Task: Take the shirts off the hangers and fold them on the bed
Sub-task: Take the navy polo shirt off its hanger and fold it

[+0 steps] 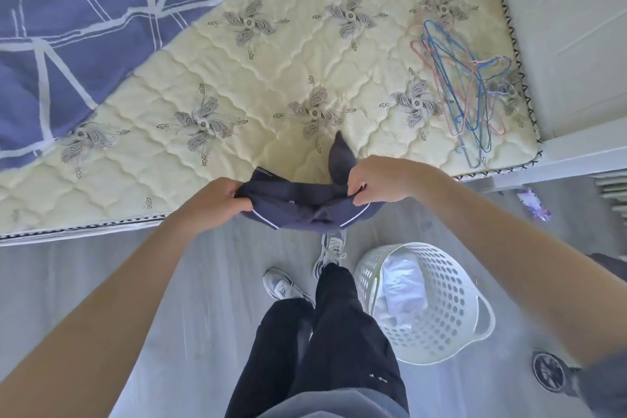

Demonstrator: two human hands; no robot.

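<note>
Over the near edge of the bed (237,85), the left hand (217,202) and the right hand (380,180) each grip one end of a bunched dark blue shirt (305,207), held in the air between them. Farther right on the mattress lies a pile of wire hangers (464,85); on the floor stands a white laundry basket (437,299) with pale cloth inside.

Bed (271,71) — wire hangers (465,88), blue duvet (84,10)
</note>
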